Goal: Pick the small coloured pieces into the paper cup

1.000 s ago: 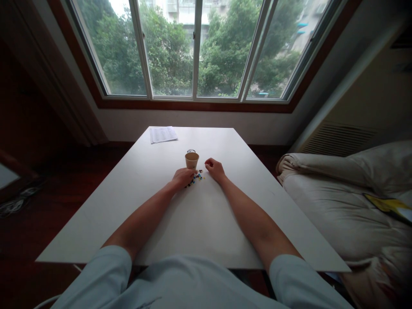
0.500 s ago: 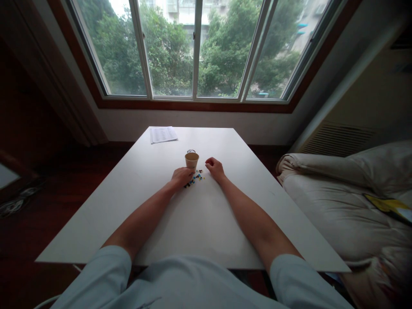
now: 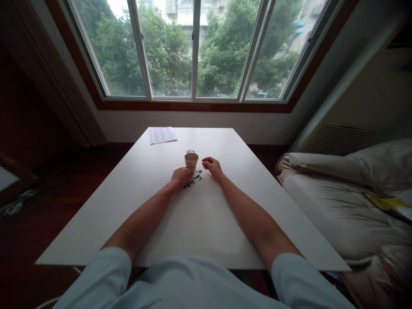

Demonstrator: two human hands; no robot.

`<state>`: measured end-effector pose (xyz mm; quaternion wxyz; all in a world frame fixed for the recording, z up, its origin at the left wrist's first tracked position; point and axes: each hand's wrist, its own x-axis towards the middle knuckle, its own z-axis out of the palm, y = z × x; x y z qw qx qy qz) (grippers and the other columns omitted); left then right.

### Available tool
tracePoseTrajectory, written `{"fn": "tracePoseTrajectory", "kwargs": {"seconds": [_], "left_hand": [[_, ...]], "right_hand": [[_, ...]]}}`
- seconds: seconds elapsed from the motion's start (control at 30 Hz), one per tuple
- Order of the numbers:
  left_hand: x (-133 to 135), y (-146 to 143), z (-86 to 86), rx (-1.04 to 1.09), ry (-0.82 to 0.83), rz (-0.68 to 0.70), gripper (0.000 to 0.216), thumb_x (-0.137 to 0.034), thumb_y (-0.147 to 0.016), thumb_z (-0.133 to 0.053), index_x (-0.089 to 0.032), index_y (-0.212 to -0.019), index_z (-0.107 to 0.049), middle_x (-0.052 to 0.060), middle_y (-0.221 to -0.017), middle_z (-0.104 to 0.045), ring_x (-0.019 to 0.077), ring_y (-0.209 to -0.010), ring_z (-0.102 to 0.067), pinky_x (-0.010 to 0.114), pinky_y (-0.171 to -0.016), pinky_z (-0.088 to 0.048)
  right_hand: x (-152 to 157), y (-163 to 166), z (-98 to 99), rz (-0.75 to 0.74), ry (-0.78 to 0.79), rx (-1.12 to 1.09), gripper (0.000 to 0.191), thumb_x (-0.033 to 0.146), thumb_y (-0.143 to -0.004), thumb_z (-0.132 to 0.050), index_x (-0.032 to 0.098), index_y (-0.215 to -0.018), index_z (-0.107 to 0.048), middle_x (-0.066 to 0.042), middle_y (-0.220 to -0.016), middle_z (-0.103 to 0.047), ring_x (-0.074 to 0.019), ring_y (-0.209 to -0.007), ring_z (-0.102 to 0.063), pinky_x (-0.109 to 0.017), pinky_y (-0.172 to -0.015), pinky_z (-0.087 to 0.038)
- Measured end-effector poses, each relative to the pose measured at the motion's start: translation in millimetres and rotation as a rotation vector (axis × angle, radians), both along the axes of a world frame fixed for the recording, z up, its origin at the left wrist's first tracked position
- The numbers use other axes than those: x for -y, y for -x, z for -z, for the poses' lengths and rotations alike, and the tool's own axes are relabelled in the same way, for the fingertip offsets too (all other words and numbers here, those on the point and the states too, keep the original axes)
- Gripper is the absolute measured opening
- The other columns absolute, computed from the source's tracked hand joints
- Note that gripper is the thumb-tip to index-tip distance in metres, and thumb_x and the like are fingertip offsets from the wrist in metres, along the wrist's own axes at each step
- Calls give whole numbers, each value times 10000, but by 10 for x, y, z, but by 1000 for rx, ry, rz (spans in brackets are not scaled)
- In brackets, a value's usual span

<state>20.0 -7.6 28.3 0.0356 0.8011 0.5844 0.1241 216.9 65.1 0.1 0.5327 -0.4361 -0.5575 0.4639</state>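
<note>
A tan paper cup [image 3: 191,163] stands upright around the middle of the white table [image 3: 199,223], its mouth facing up. My left hand [image 3: 182,176] rests at the cup's lower left with its fingers curled closed; its fingertips overlap the cup's base in view, and what they grip is hidden. Small colourful beads [image 3: 198,177] lie scattered in front of the cup, some right beside the left fingers. To the right of the cup, slightly apart from it, my right hand [image 3: 212,165] is raised with its fingers pinched together. Anything between those fingertips is too small to make out.
Behind the cup lies a thin dark loop [image 3: 191,151]. Sheets of paper [image 3: 163,135] sit at the table's far left corner. A beige sofa [image 3: 325,206] stands along the right side, and a window [image 3: 170,60] is beyond the table.
My right hand has shifted slightly left, closer to the cup. The left hand, cup and beads look unchanged.
</note>
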Motion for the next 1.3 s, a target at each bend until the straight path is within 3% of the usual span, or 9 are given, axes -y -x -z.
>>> {"fn": "tracePoseTrajectory", "kwargs": {"seconds": [0.23,0.5,0.67,0.93,1.3], "left_hand": [[6,1,12,-5,-26,16,251,-349,-905,-518,-277,-1008,-735,53,-1065,-733,221,-938,-659,283,-781,-455],[22,-23,-15,9,0,-6,257,-348,-909,-513,-261,-980,-744,51,-1060,-736,213,-945,-657,278,-792,-455],[14,-23,-5,64,-69,-3,264,-338,-919,-497,-278,-993,-744,37,-1049,-733,201,-915,-650,279,-778,-443],[13,1,2,90,-64,-18,267,-352,-915,-493,-269,-972,-740,42,-1051,-729,202,-895,-641,283,-758,-435],[-37,25,52,41,-6,31,249,-333,-869,-545,-278,-1003,-747,47,-979,-735,206,-877,-654,275,-753,-441]], "right_hand": [[27,47,-204,-67,128,-240,200,281,-693,-640,180,-861,-676,-40,-806,-705,-119,-664,-620,-244,-625,-527],[203,227,-489,-174,142,-296,148,225,-748,-617,180,-870,-688,-41,-829,-722,-128,-671,-645,-249,-615,-557],[246,259,-551,-213,100,-245,173,234,-778,-646,183,-936,-693,-51,-899,-735,-129,-674,-658,-256,-625,-562],[159,160,-466,-134,65,-184,191,306,-779,-633,191,-924,-682,-52,-907,-731,-131,-704,-655,-254,-646,-540],[-74,-91,-79,68,133,-141,221,313,-710,-620,171,-867,-682,-26,-735,-672,-108,-599,-585,-221,-552,-456]]}}
